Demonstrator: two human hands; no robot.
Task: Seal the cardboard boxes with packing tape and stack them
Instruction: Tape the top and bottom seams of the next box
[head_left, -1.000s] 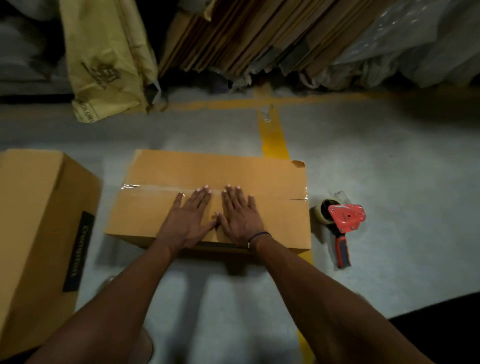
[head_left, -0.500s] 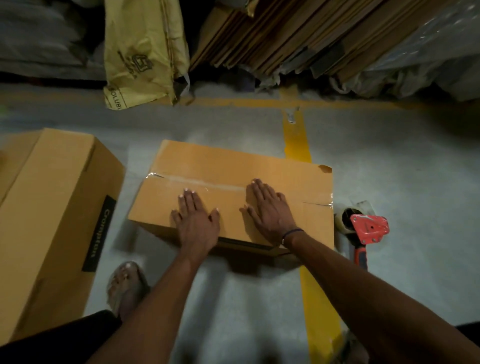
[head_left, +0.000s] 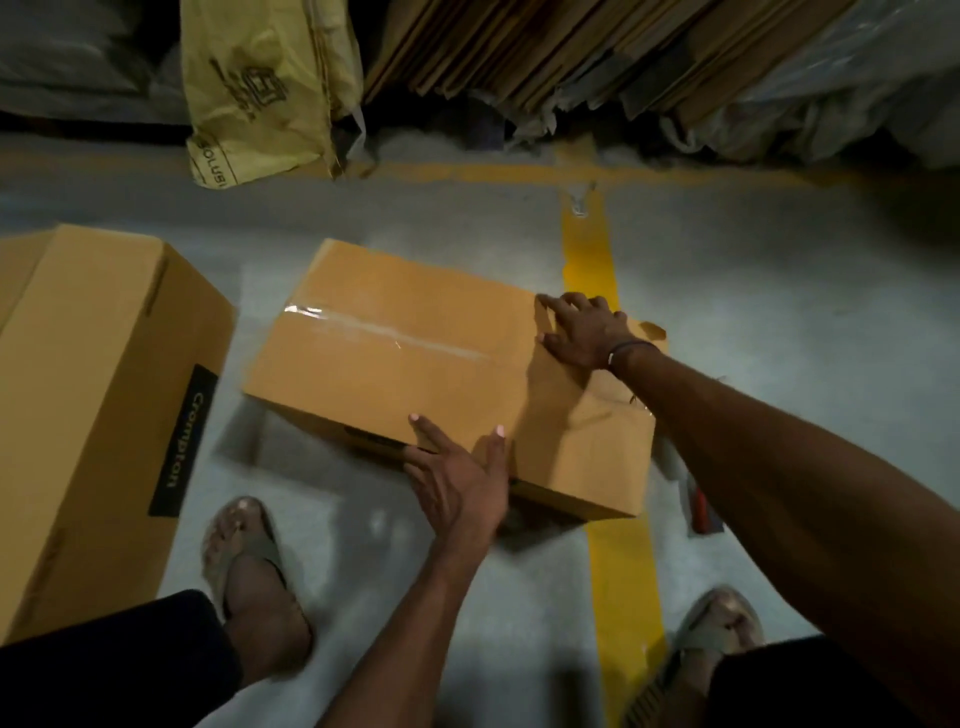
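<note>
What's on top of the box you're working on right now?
A strip of clear tape runs along the box seam. The left hand rests at its near edge, the right hand presses its right end, hiding the seam there.

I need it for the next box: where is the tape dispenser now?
In the head view the tape dispenser lies on the floor right of the taped box, mostly hidden under the right forearm.

Two cardboard boxes: taped box (head_left: 415, 374), Crompton box (head_left: 98, 395). My two hands: left (head_left: 457, 478), right (head_left: 584, 330). Two sandals. One yellow bag (head_left: 265, 88).
</note>
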